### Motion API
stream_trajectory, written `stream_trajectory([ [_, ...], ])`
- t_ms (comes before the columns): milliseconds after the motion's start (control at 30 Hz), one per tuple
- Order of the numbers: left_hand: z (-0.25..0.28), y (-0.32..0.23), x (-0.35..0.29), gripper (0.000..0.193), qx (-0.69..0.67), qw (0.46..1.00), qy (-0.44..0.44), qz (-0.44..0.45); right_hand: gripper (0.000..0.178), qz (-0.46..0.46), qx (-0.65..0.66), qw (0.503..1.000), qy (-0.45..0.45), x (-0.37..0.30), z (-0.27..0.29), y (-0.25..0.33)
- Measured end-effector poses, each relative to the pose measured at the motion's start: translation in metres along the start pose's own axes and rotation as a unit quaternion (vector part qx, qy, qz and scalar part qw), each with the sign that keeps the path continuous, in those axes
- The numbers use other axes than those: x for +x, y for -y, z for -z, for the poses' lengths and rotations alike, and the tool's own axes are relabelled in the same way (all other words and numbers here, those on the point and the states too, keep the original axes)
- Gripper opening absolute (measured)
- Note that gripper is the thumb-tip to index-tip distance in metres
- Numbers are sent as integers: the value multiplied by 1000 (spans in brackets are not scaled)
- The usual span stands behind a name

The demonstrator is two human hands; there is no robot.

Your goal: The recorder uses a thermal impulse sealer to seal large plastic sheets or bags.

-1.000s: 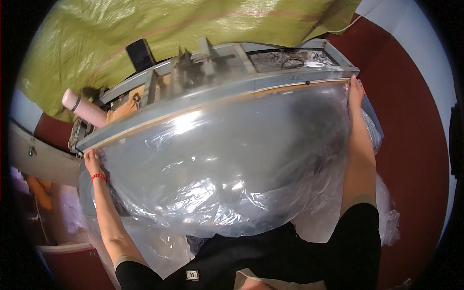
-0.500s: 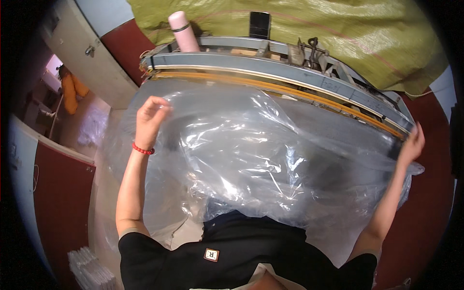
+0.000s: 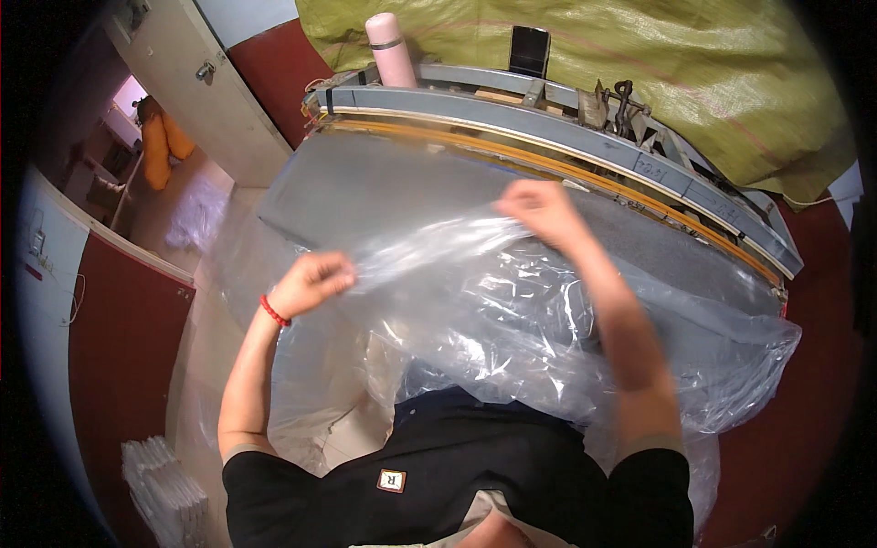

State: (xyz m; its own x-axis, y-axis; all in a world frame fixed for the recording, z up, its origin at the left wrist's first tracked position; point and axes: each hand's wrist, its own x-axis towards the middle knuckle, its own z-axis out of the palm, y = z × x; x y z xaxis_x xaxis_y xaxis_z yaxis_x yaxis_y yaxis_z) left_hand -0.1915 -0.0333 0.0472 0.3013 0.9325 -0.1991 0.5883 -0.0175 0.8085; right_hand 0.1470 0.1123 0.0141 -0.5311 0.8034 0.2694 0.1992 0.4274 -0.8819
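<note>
A large sheet of clear plastic film (image 3: 512, 320) lies crumpled over the grey worktop (image 3: 365, 183) and hangs down its near side. Between my hands a strip of its edge is drawn up and blurred by motion. My left hand (image 3: 315, 283), with a red bead bracelet (image 3: 275, 310) at the wrist, closes on one end of that strip. Farther right and higher, my right hand (image 3: 539, 208) pinches the other end. The film's far right part rests loosely at the worktop's right end.
Along the worktop's back runs a grey metal bar (image 3: 457, 105) with orange strips (image 3: 548, 163). Behind it stand a pink bottle (image 3: 393, 55), a dark phone-like slab (image 3: 530, 50) and a metal clamp (image 3: 626, 105). Flat plastic bundles (image 3: 164, 493) are stacked on the floor at lower left.
My right hand has moved from the worktop's right end to the middle, now gripping film. My left hand has come lower and slightly right. The film's edge has been drawn nearer, baring more worktop.
</note>
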Motion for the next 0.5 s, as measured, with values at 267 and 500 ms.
stream_trajectory([
  [267, -33, 97, -22, 15, 133, 953, 260, 83, 25, -265, -330, 762, -491, -315, 288, -91],
  [500, 167, 141, -11, 13, 369, 922, -98, 64, 44, -460, -417, 504, -600, -580, 358, -27],
])
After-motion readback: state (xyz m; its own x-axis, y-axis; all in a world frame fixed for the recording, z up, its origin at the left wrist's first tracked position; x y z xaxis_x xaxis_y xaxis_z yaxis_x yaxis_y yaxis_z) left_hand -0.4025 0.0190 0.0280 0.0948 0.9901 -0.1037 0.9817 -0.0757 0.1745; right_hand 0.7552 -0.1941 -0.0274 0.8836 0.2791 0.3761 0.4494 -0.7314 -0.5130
